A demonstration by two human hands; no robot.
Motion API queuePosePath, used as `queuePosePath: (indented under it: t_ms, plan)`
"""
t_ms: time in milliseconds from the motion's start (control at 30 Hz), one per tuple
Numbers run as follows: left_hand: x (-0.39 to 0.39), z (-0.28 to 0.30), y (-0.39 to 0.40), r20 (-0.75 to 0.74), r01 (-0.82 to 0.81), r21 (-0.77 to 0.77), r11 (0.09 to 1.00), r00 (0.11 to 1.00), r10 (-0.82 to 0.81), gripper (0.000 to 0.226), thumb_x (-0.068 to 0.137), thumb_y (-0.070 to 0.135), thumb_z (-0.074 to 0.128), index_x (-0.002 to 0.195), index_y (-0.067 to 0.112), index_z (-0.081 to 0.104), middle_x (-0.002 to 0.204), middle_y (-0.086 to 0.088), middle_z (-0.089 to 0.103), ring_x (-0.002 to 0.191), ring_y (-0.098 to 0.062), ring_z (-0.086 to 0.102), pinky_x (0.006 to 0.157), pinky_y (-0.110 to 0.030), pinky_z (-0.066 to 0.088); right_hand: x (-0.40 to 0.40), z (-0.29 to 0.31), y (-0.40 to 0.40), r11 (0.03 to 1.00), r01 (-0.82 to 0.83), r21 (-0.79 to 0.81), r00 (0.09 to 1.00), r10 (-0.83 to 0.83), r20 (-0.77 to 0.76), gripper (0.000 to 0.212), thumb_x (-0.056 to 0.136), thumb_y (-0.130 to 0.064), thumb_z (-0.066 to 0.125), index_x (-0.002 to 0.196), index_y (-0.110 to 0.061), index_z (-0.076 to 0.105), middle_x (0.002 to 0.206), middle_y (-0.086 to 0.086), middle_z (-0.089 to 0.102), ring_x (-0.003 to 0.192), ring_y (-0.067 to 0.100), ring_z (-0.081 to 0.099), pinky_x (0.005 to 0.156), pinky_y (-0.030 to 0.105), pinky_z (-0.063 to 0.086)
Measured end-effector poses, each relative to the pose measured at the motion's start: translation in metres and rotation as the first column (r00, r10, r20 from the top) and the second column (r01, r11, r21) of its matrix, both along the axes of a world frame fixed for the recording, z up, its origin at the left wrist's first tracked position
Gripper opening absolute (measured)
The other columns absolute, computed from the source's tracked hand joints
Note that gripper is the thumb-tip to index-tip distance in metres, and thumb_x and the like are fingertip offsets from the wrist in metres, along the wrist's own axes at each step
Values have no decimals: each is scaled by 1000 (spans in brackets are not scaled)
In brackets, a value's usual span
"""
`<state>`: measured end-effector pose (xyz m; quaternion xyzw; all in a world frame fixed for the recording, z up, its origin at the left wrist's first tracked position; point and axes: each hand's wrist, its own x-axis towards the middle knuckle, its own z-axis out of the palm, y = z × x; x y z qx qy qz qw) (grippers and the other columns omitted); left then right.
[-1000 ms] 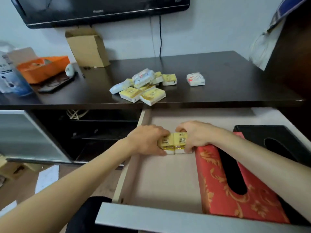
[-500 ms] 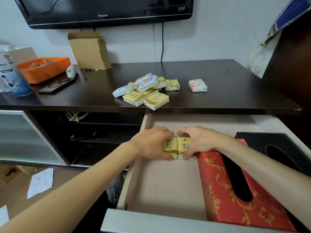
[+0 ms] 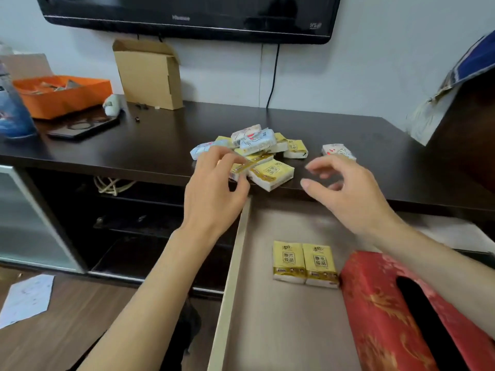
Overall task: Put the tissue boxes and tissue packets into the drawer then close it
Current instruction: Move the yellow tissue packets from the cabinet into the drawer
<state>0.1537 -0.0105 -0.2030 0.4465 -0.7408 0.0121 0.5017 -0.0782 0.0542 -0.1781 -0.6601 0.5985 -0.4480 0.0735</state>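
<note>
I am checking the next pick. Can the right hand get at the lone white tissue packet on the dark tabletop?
Probably yes: the right hand is open, and the lone white tissue packet lies uncovered just beyond its fingers.

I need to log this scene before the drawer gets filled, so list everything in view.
Tissue packets in drawer: two, yellow, side by side beside the red box.
Packet pile: count unclear, yellow and white-blue, front edge of the cabinet top.
Lone packet: one, white with red, right of the pile.
Red tissue box: one, red with gold, right part of the drawer.
Drawer: one, beige, open.
Cardboard box: one, brown, against the wall.
Orange box: one, far left.
Television: one, black, on the wall.
Left hand: grip closing on a yellow packet.
Right hand: open, empty, above the cabinet edge.
</note>
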Motion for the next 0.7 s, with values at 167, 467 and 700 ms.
queuePosePath:
  t_ms: [167, 467, 700]
  plan:
    - [4, -3, -20, 115, -54, 120, 991, 993, 40, 32, 87, 35, 65, 114, 19, 70, 126, 2, 59, 120, -20, 50, 81, -43, 54, 35, 16, -43, 985, 52, 167, 975, -13, -223, 78, 64, -81, 59, 127, -35, 60, 128, -15, 58, 121, 9, 52, 92, 37, 46]
    - [9, 5, -26, 103, 45, 262, 964, 992, -74, 20, 81, 33, 76, 91, 22, 62, 124, 2, 55, 117, -17, 48, 81, -34, 48, 8, 10, -44, 947, 46, 316, 967, 38, -253, 48, 67, -63, 74, 107, -41, 61, 110, -18, 62, 89, -2, 57, 69, 27, 44]
    - [9, 17, -28, 118, 36, 327, 944, 990, -79, 19, 77, 28, 81, 80, 25, 63, 115, 0, 65, 109, -20, 57, 79, -27, 37, -12, 8, 5, 930, -67, 360, 989, 109, -96, 46, 59, -55, 75, 99, -48, 55, 114, -17, 72, 104, 5, 71, 94, 44, 58]
